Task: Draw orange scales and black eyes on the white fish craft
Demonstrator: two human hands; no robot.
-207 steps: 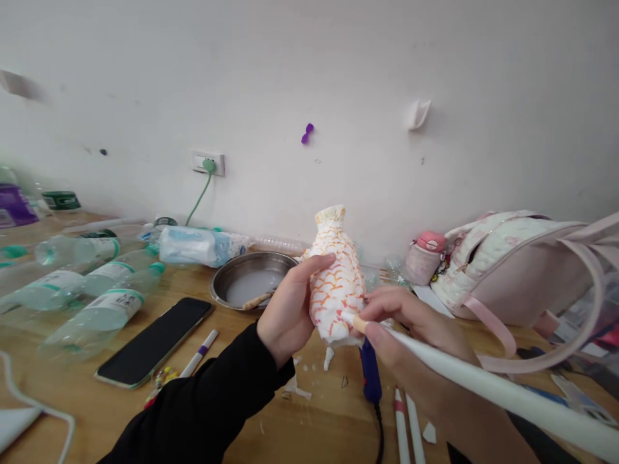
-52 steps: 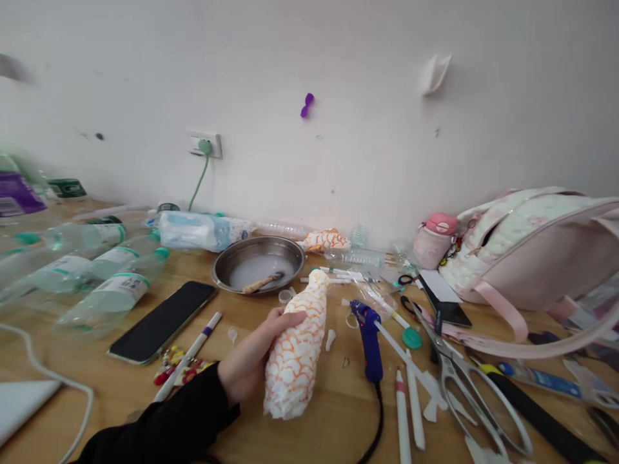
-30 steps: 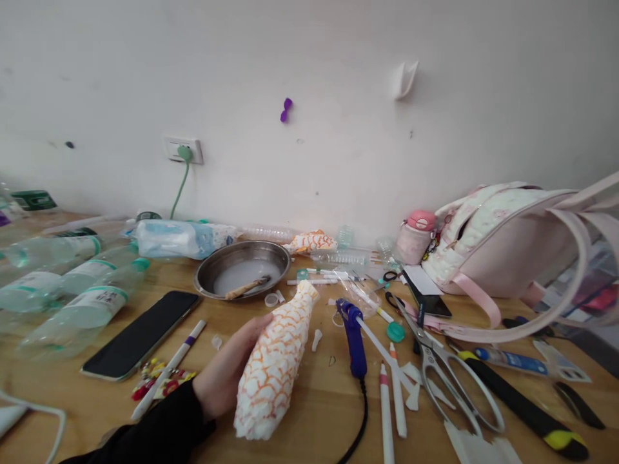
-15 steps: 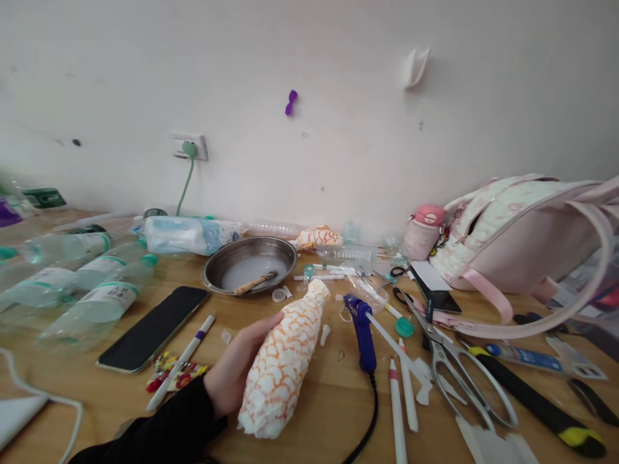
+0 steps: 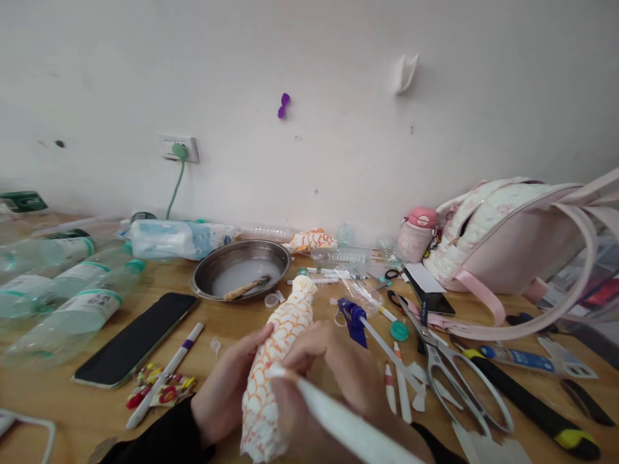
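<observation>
My left hand (image 5: 227, 386) is wrapped round a bottle covered in white paper with orange fish scales (image 5: 275, 351), which lies tilted over the wooden table (image 5: 97, 412), neck pointing away. My right hand (image 5: 333, 380) is closed on a white marker pen (image 5: 348, 428), its tip at the bottle's side. A blue glue gun (image 5: 352, 317) lies just right of the bottle, partly hidden behind my right hand.
A steel bowl (image 5: 240, 277) with a brush sits behind the bottle. A black phone (image 5: 136, 338), a purple-banded marker (image 5: 167, 375) and several plastic bottles (image 5: 62, 303) lie left. Scissors (image 5: 449, 370), pens, a utility knife (image 5: 532, 399) and a pink bag (image 5: 512, 238) are right.
My right hand has come into view holding the white marker and now rests against the bottle. My left hand has kept its hold on the bottle.
</observation>
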